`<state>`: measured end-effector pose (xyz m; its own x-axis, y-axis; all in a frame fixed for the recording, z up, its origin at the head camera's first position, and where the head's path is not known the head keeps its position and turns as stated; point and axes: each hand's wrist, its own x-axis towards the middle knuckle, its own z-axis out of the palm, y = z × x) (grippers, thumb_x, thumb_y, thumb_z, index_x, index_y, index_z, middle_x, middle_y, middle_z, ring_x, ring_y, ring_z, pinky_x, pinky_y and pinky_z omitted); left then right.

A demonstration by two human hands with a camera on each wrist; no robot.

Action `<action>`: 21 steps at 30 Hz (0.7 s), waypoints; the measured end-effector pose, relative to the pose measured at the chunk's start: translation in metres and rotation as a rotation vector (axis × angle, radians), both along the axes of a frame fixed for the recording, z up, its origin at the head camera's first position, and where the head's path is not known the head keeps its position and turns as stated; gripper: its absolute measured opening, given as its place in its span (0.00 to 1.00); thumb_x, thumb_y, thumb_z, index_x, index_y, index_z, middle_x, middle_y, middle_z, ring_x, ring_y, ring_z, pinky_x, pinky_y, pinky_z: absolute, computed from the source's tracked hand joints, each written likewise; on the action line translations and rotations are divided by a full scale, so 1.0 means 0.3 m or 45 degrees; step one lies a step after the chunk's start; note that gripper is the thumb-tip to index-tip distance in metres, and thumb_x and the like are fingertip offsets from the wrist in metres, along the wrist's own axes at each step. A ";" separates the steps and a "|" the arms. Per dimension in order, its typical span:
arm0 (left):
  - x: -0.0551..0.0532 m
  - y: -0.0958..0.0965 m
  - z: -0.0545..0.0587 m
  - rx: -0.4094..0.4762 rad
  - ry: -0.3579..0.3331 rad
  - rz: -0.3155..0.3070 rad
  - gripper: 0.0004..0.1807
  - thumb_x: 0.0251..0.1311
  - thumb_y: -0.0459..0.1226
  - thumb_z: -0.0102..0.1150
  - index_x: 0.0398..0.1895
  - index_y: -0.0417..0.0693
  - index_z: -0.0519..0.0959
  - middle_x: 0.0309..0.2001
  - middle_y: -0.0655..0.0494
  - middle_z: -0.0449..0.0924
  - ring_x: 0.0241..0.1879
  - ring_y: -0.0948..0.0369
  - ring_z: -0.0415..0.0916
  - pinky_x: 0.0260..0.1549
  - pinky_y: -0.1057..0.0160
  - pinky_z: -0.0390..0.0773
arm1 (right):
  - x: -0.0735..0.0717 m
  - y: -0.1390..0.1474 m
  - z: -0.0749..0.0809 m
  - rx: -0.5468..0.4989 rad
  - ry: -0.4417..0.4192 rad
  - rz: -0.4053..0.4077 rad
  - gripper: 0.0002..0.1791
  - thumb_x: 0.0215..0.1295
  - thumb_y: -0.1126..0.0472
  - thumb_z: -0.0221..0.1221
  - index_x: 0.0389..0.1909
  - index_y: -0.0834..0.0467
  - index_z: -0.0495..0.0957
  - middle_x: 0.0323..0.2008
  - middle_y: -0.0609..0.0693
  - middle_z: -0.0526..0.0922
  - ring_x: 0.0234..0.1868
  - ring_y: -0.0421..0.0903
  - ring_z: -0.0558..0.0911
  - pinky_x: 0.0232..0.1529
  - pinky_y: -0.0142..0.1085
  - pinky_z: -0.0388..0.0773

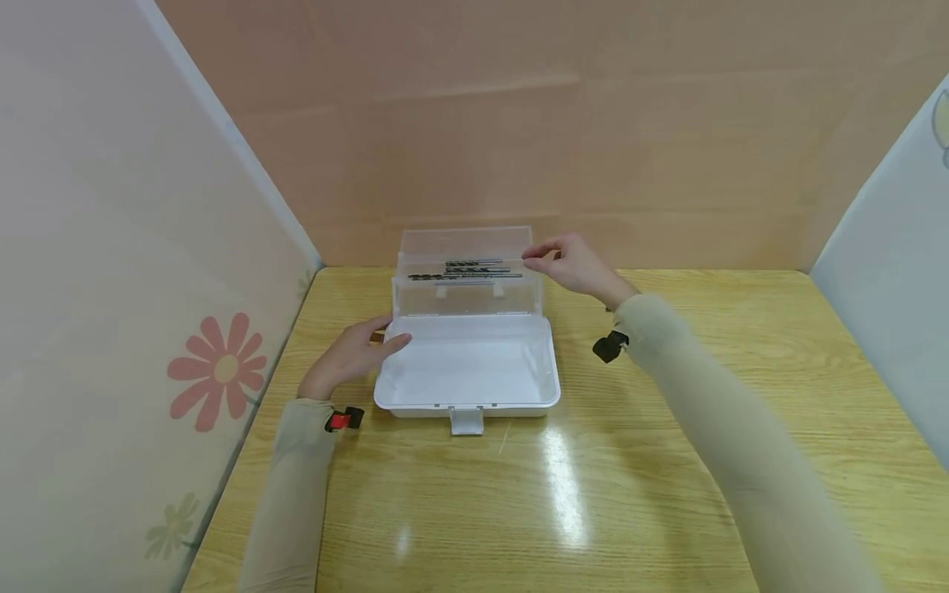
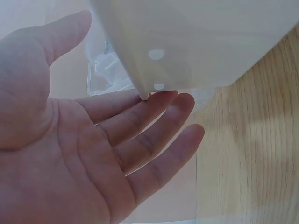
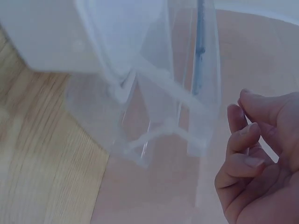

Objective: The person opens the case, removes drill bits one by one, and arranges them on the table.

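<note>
Beige long sleeves [image 1: 730,436] flank opened rectangular white plastic toolbox [image 1: 474,371]

Rounded at its corners and bare-bottomed inside, the toolbox sits on a glossy, light wood-grain surface [image 1: 415,511], a small whitish latch [image 1: 466,422] hanging from its front. Behind the main tray rises a translucent, tiered plastic upper section [image 1: 467,300], where slender metal drill bits [image 1: 426,277], several with dark spirals, lie crosswise. At the toolbox's left side, the left hand [image 1: 354,352] is spread, thumb apart, fingertips against the edge. The right hand [image 1: 574,263] is beside the upper section's right end, thumb and forefinger brought together; whether they grip anything cannot be told. Left, a pale wall bears a coral flower [image 1: 226,368].
</note>
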<state>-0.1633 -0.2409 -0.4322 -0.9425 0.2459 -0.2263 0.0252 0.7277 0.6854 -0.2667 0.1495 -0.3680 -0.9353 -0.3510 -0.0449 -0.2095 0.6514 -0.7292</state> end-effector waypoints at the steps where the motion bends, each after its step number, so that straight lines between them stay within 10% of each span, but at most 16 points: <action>1: -0.001 0.001 0.001 0.001 -0.002 0.001 0.48 0.74 0.66 0.54 0.86 0.48 0.58 0.79 0.42 0.67 0.72 0.41 0.70 0.66 0.40 0.78 | -0.001 -0.016 0.003 0.000 0.003 0.011 0.18 0.79 0.53 0.61 0.60 0.57 0.86 0.61 0.56 0.86 0.44 0.50 0.78 0.43 0.40 0.74; 21: -0.002 0.010 -0.004 0.020 0.011 -0.021 0.46 0.76 0.63 0.54 0.85 0.47 0.59 0.78 0.43 0.69 0.70 0.41 0.72 0.65 0.41 0.79 | -0.035 -0.122 -0.029 0.150 -0.025 0.020 0.14 0.77 0.58 0.63 0.56 0.61 0.88 0.58 0.59 0.89 0.60 0.57 0.85 0.65 0.54 0.80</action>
<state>-0.1640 -0.2379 -0.4334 -0.9402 0.2648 -0.2141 0.0432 0.7164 0.6963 -0.2771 0.1129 -0.3768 -0.9283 -0.3567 -0.1051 -0.2067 0.7299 -0.6516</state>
